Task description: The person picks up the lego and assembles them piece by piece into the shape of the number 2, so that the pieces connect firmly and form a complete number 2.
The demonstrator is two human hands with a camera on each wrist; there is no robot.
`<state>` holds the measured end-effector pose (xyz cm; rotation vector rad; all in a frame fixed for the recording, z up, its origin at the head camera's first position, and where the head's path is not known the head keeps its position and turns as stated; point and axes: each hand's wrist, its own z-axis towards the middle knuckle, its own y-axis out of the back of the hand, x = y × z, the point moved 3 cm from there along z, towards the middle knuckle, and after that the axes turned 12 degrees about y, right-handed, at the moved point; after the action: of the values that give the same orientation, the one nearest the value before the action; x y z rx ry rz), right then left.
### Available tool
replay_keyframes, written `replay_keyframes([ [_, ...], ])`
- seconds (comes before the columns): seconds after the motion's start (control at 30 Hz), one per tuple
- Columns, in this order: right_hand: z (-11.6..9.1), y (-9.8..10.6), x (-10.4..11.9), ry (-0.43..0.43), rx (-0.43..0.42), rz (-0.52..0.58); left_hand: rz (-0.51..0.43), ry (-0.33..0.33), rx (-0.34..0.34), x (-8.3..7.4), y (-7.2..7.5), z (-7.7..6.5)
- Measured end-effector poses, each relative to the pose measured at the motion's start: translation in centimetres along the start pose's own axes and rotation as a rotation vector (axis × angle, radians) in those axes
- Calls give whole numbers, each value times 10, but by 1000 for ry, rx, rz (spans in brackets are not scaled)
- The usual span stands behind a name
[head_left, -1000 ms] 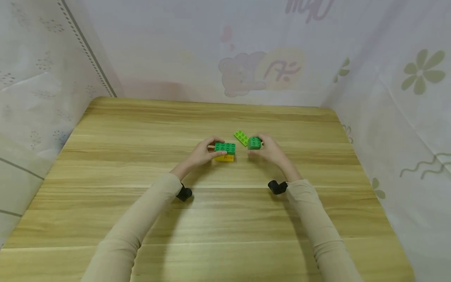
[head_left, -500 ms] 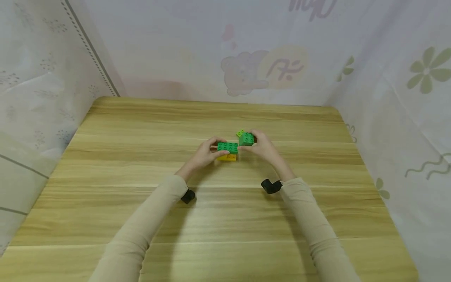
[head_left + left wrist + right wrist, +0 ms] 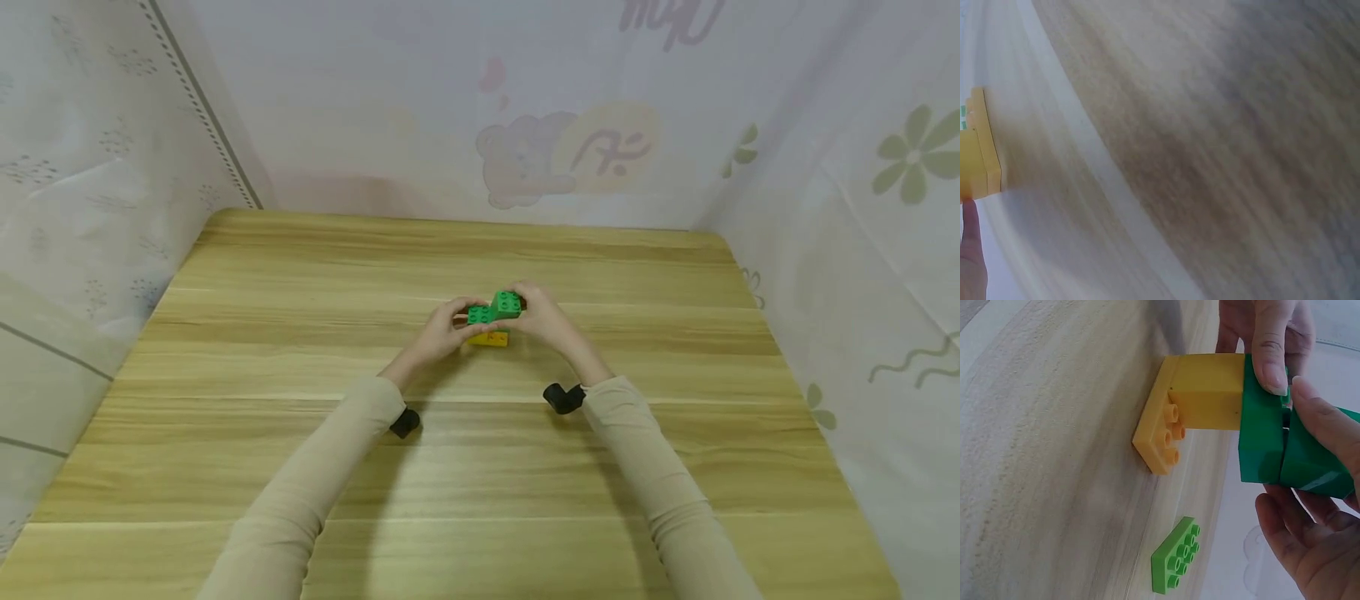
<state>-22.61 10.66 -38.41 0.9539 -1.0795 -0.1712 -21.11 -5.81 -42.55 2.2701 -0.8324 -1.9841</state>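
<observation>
My left hand (image 3: 441, 335) grips a long green building brick (image 3: 1263, 440), thumb along its near side. That brick sits on a yellow block (image 3: 1207, 390), which stands on a flat yellow plate brick (image 3: 1150, 428) on the table. My right hand (image 3: 545, 318) pinches a smaller green brick (image 3: 507, 303) between thumb and fingers. This one lies over the right end of the long brick, with a thin, uneven gap between them in the right wrist view. Only a fingertip (image 3: 971, 219) and the yellow pieces' edge show in the left wrist view.
A lime-green plate brick (image 3: 1175, 559) lies on the table near the stack, hidden in the head view behind the right hand. The wood-grain table (image 3: 480, 483) ends at a patterned curtain (image 3: 375, 108) at the back and sides.
My right hand has carried the small green brick leftward, from beside the stack to the top of the long green brick. My left hand keeps its hold on the stack.
</observation>
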Motion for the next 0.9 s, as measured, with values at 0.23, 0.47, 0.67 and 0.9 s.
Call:
replay_keyframes([
  [0.23,3,-1,3,-28,35,-27,-9,-22,25,-1,0,-1],
  [0.47,4,0,3,-63,49,-75,-7,-32,30,-1,-2,0],
  [0.67,2,-3,-1,-24,-23,-18,-3,-52,31,0,-2,1],
  [0.9,-5,-15,-11,-50,-140,208,5,-69,45,2,0,0],
])
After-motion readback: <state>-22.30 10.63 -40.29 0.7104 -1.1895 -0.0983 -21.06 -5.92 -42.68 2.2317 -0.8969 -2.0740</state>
